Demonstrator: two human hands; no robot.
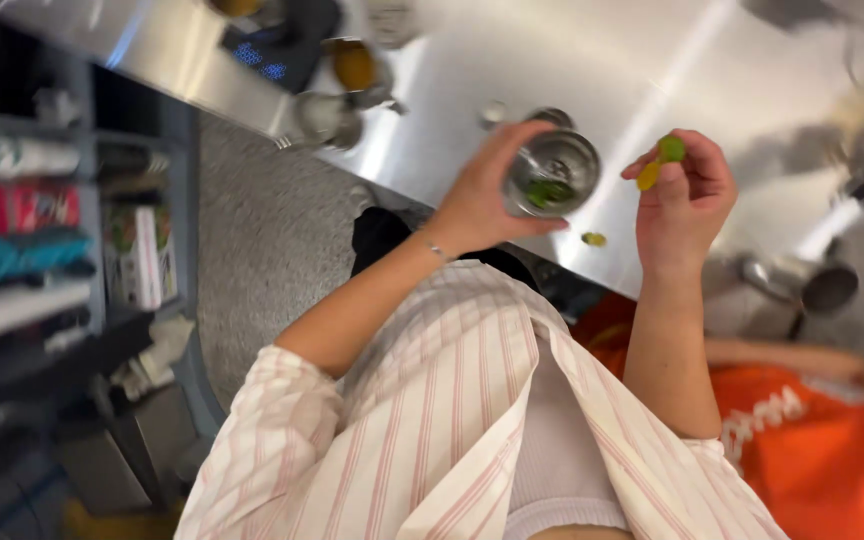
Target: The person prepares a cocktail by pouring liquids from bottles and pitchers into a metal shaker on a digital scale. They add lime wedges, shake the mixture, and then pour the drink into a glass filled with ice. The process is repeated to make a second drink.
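While left hand (487,200) grips cup (553,172), lime wedge (660,160) pinched beside

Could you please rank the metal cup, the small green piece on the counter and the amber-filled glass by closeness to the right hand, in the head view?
From the right hand:
1. Small green piece, just left, below.
2. Metal cup, left, in the left hand.
3. Amber-filled glass, far upper left.

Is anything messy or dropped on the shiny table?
Yes, one thing. A small yellow-green fruit scrap lies loose on the steel counter, near its front edge, below the round metal cup that the left hand holds. The right hand pinches a green and yellow fruit piece. No spilled liquid shows.
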